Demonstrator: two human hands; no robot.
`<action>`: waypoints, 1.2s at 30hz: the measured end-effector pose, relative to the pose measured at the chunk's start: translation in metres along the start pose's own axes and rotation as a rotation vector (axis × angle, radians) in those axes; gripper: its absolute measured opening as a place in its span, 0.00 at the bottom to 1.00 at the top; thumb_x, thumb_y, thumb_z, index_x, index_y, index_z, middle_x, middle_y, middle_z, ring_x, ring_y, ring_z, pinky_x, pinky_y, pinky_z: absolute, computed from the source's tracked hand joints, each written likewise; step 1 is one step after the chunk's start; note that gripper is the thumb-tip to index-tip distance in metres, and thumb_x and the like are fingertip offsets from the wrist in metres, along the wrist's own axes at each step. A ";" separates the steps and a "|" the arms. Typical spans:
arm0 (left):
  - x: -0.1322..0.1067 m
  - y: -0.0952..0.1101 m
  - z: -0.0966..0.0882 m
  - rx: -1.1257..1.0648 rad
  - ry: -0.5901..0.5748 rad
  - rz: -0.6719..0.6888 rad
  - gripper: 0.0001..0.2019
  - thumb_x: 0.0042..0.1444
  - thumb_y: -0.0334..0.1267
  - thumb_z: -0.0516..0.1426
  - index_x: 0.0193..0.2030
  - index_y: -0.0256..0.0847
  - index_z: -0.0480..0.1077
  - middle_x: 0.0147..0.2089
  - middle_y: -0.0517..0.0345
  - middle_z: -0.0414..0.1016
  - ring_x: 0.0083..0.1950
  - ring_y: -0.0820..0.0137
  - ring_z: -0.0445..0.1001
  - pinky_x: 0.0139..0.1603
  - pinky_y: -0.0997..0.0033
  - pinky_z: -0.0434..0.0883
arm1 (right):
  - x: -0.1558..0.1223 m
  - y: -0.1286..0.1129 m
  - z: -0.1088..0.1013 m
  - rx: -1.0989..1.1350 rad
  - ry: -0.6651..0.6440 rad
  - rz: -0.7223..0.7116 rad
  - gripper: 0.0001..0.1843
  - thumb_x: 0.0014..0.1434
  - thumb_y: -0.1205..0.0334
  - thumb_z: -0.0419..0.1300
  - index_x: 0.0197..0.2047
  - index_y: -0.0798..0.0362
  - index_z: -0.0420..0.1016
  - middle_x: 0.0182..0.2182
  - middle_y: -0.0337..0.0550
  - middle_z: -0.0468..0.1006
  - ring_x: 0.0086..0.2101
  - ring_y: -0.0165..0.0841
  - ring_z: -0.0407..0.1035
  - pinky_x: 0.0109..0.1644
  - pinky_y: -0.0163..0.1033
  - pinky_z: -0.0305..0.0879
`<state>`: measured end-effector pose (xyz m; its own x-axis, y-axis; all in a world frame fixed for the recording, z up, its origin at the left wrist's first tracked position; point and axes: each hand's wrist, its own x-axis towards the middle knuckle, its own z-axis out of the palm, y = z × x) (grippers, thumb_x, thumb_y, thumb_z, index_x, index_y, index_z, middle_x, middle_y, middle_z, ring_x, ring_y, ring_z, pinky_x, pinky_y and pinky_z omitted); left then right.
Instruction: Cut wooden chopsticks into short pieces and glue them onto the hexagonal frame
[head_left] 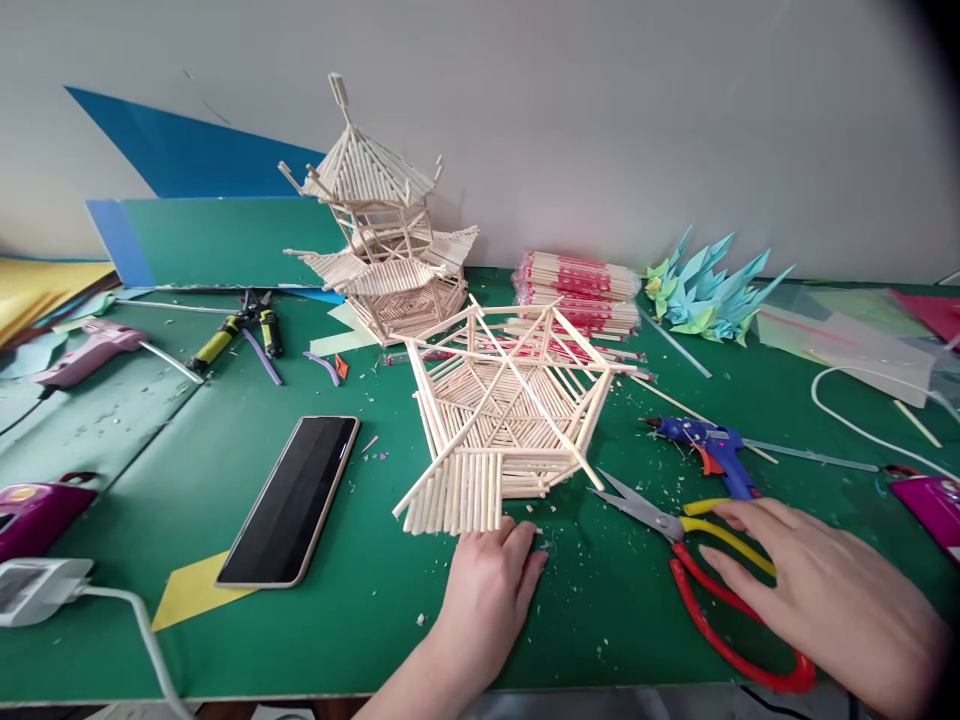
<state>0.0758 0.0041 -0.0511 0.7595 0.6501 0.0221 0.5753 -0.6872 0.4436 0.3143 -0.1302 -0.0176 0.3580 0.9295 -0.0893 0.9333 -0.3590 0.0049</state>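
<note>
An openwork frame of pale wooden sticks [536,405] stands in front of me, with a slatted stick panel [457,490] sloping down at its near left side. At that panel's lower right corner, my left hand [491,590] has its fingers curled against the edge; the fingertips are partly hidden. Scissors with one yellow and one red handle [739,610] lie on the right, blades parted towards the frame. Over the handles is my right hand [817,590], thumb and index finger apart on either side of the yellow one, the other fingers mostly hidden.
A stick pagoda [382,240] stands behind, beside wrapped stick bundles [574,285] and folded blue paper [712,290]. A blue glue gun [709,450] lies beyond the scissors. Leftward are a phone [292,505], pliers [225,340], a pink glue gun [94,355] and a white cable [142,630].
</note>
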 end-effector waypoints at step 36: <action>-0.016 -0.002 0.002 0.045 0.019 -0.041 0.13 0.57 0.32 0.47 0.45 0.42 0.67 0.36 0.51 0.69 0.37 0.63 0.64 0.37 0.62 0.63 | 0.051 -0.142 0.041 0.331 0.148 -0.304 0.14 0.61 0.69 0.43 0.33 0.57 0.70 0.29 0.49 0.73 0.30 0.39 0.69 0.31 0.39 0.58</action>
<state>0.0630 -0.0056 -0.0544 0.7296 0.6835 0.0220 0.6188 -0.6736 0.4042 0.1988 -0.0349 -0.0642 0.0919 0.9902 0.1056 0.9461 -0.0537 -0.3194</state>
